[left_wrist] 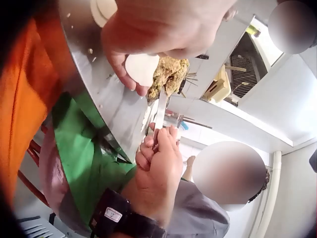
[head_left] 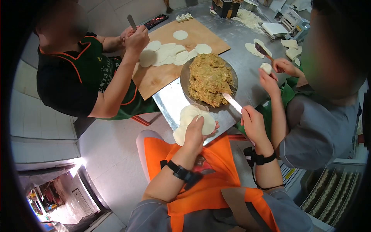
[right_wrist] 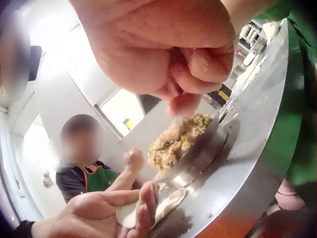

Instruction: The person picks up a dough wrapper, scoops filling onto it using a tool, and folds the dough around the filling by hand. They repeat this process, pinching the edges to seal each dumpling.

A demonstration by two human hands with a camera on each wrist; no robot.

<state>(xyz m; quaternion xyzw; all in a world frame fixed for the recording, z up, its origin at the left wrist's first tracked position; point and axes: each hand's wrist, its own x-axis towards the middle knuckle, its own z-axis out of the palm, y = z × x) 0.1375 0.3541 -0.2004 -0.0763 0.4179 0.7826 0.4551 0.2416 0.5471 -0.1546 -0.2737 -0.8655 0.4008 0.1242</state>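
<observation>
My left hand (head_left: 194,135) holds a round white dough wrapper (head_left: 206,124) on its fingers, thumb over it, beside other wrappers (head_left: 188,113) at the table's near edge. My right hand (head_left: 253,123) grips a flat, pale spreading blade (head_left: 233,102), its tip in the yellow-brown filling (head_left: 210,77) heaped in a round metal bowl (head_left: 184,83). In the left wrist view the wrapper (left_wrist: 142,69) lies across the left fingers, and the right hand (left_wrist: 161,161) is curled round the blade's handle. The right wrist view shows the right hand (right_wrist: 168,54) above the left hand (right_wrist: 106,213).
A wooden board (head_left: 154,83) with many wrappers lies at the back left, beside a person in a dark green apron (head_left: 91,58). Another person at the right holds dough (head_left: 266,68) and a dark spatula (head_left: 262,50). A small machine (head_left: 291,23) stands at the back right.
</observation>
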